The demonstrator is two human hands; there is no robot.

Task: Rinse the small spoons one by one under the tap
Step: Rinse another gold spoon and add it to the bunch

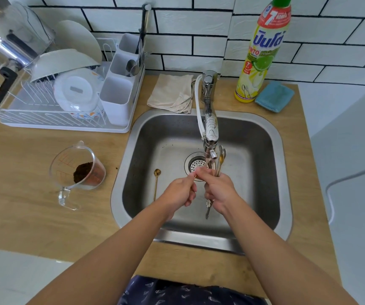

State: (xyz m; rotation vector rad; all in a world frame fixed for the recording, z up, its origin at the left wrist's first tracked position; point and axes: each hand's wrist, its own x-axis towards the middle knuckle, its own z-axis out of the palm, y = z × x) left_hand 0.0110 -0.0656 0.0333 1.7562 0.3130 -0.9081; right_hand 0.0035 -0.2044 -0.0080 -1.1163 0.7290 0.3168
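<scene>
Over the steel sink (pixel 273 150), my right hand (pixel 220 190) grips a bunch of small spoons (pixel 220 157); their bowls point up beside the tap's nozzle (pixel 213 154) and their handles stick out below my palm. My left hand (pixel 180 191) pinches something thin just left of the bunch, at my right hand's fingertips; what it pinches is hidden. One gold spoon (pixel 156 182) lies alone on the sink floor at the left. The drain strainer (pixel 195 164) sits behind my fingers. Whether water runs is unclear.
A dish rack (pixel 51 122) with bowls, a pan and a cutlery holder stands at the back left. A clear measuring jug (pixel 78 170) with dark grounds sits left of the sink. Behind the sink are a folded cloth (pixel 171 93), a dish-soap bottle (pixel 262 51) and a blue sponge (pixel 275 96).
</scene>
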